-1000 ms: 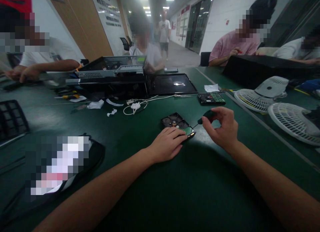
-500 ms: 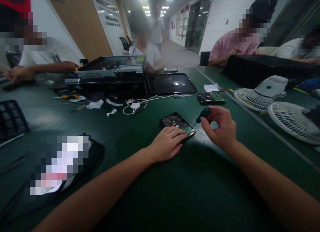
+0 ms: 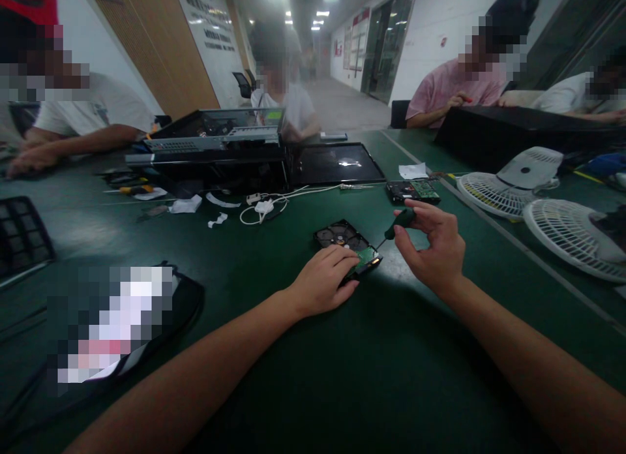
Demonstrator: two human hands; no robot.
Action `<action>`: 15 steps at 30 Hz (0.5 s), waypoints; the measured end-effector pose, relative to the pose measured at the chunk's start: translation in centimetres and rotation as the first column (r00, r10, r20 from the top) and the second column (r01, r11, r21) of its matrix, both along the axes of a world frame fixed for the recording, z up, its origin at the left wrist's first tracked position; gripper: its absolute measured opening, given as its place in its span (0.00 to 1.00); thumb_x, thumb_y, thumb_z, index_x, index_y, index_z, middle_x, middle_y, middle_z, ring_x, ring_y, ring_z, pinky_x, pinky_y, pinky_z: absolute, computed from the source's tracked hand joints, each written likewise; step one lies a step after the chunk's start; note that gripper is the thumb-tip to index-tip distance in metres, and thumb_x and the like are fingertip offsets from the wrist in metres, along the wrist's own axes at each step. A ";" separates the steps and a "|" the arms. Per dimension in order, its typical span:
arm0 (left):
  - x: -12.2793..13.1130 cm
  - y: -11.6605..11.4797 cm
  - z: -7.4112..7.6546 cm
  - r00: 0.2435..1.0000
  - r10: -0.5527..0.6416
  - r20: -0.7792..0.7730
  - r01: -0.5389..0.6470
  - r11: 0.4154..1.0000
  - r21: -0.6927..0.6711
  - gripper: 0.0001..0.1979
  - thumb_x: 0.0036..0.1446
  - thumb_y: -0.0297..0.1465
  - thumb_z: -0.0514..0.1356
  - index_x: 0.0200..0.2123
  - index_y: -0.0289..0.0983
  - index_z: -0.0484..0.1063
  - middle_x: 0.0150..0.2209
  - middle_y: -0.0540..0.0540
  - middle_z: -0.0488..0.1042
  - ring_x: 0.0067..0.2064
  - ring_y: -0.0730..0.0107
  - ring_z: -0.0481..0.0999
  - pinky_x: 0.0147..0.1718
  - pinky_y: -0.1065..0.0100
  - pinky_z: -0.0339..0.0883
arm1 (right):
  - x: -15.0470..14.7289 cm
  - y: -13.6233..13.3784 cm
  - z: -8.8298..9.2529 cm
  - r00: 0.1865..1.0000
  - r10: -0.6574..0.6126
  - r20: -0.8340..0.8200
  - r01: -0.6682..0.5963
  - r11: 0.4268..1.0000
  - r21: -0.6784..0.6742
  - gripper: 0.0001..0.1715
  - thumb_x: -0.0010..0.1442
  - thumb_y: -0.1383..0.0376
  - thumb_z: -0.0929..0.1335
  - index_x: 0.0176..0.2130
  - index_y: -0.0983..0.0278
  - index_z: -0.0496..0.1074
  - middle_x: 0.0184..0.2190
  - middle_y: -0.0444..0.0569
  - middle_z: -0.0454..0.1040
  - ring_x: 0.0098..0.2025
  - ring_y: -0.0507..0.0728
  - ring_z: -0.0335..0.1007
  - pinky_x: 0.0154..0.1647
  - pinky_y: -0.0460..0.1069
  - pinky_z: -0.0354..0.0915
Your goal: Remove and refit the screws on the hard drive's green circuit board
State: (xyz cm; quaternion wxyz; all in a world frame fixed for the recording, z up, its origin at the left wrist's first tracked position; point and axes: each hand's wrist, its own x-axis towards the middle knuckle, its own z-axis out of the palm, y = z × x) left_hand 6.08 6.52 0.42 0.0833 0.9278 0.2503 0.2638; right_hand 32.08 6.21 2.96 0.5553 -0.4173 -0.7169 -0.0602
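A black hard drive (image 3: 342,237) with a green circuit board lies on the green table mat (image 3: 274,265). My left hand (image 3: 323,281) rests on its near end, fingers curled over the edge and pressing it down. My right hand (image 3: 435,248) pinches the dark green handle of a small screwdriver (image 3: 397,223). The thin shaft slants down to the drive's right corner.
An open computer case (image 3: 220,147) and a black panel (image 3: 337,164) stand behind. A second circuit board (image 3: 413,191), white cables (image 3: 267,206) and two white fan grilles (image 3: 567,232) lie around. A black pouch (image 3: 112,323) sits at the left. Other people sit around the table.
My right hand has risen slightly and turned the screwdriver handle. My left fingers have curled tighter on the drive. A person in the corridor has walked away.
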 end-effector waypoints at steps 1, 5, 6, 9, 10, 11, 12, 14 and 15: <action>0.0 0.0 0.0 1.000 0.004 0.003 -0.004 1.000 0.004 0.20 0.66 0.33 0.64 0.59 0.35 0.70 0.58 0.37 0.74 0.61 0.52 0.73 0.61 0.48 0.68 | 0.0 0.1 -0.1 1.000 0.022 -0.012 -0.022 1.000 0.001 0.32 0.60 0.70 0.74 0.59 0.57 0.63 0.62 0.58 0.73 0.52 0.63 0.81 0.47 0.60 0.81; 0.0 0.0 -0.1 0.999 0.034 0.007 -0.035 0.999 0.026 0.17 0.66 0.35 0.63 0.55 0.35 0.72 0.55 0.38 0.76 0.58 0.53 0.74 0.58 0.50 0.69 | 0.3 0.3 -0.5 1.000 0.029 -0.003 -0.029 1.000 0.005 0.33 0.60 0.70 0.75 0.59 0.57 0.62 0.62 0.57 0.73 0.51 0.63 0.81 0.47 0.60 0.81; -0.1 0.0 0.0 0.999 0.044 0.007 -0.044 0.999 0.031 0.16 0.66 0.35 0.63 0.54 0.35 0.73 0.55 0.38 0.76 0.57 0.53 0.74 0.57 0.51 0.69 | 0.4 0.3 -0.5 1.000 0.008 0.009 -0.009 1.000 0.011 0.32 0.60 0.69 0.76 0.59 0.57 0.63 0.61 0.57 0.74 0.50 0.62 0.82 0.46 0.60 0.81; -0.1 0.1 0.1 0.998 0.057 0.004 -0.057 0.997 0.045 0.14 0.67 0.36 0.63 0.52 0.36 0.74 0.53 0.39 0.77 0.55 0.53 0.74 0.54 0.52 0.70 | 0.6 0.3 -0.2 0.997 -0.062 0.042 0.060 0.997 0.046 0.31 0.59 0.67 0.77 0.56 0.57 0.65 0.56 0.55 0.75 0.46 0.61 0.81 0.43 0.59 0.81; -0.1 0.1 0.2 0.998 0.056 0.001 -0.056 0.997 0.048 0.13 0.67 0.36 0.63 0.52 0.36 0.74 0.53 0.40 0.77 0.54 0.54 0.74 0.53 0.52 0.70 | 0.6 0.3 -0.1 0.995 -0.082 0.054 0.079 0.995 0.058 0.30 0.58 0.67 0.78 0.56 0.57 0.66 0.55 0.55 0.76 0.46 0.61 0.80 0.42 0.59 0.81; -0.1 0.1 0.2 0.998 0.055 -0.001 -0.055 0.997 0.050 0.13 0.67 0.36 0.62 0.52 0.36 0.74 0.53 0.40 0.77 0.54 0.54 0.74 0.53 0.52 0.70 | 0.6 0.3 0.1 0.993 -0.098 0.066 0.094 0.993 0.070 0.30 0.58 0.67 0.78 0.55 0.57 0.66 0.54 0.54 0.76 0.46 0.61 0.80 0.41 0.58 0.81; -0.1 0.1 0.2 0.999 0.054 -0.003 -0.054 0.997 0.052 0.13 0.67 0.35 0.62 0.51 0.36 0.74 0.53 0.40 0.77 0.54 0.54 0.74 0.52 0.52 0.70 | 0.6 0.2 0.2 0.991 -0.112 0.078 0.105 0.991 0.083 0.29 0.58 0.67 0.78 0.55 0.57 0.67 0.53 0.54 0.76 0.46 0.61 0.79 0.41 0.58 0.81; -0.1 0.1 0.3 0.999 0.054 -0.005 -0.054 0.997 0.057 0.12 0.67 0.35 0.62 0.50 0.36 0.75 0.52 0.40 0.77 0.54 0.54 0.74 0.52 0.52 0.70 | 0.6 0.1 0.5 0.986 -0.130 0.106 0.120 0.988 0.098 0.29 0.58 0.67 0.77 0.55 0.56 0.68 0.52 0.54 0.76 0.44 0.61 0.79 0.40 0.58 0.80; -0.1 0.0 0.3 0.998 0.055 -0.005 -0.055 0.997 0.058 0.12 0.67 0.35 0.63 0.50 0.36 0.75 0.52 0.40 0.77 0.54 0.54 0.74 0.52 0.52 0.70 | 0.6 0.0 0.6 0.984 -0.134 0.114 0.122 0.987 0.100 0.28 0.59 0.67 0.77 0.55 0.56 0.68 0.52 0.54 0.76 0.43 0.61 0.79 0.39 0.59 0.80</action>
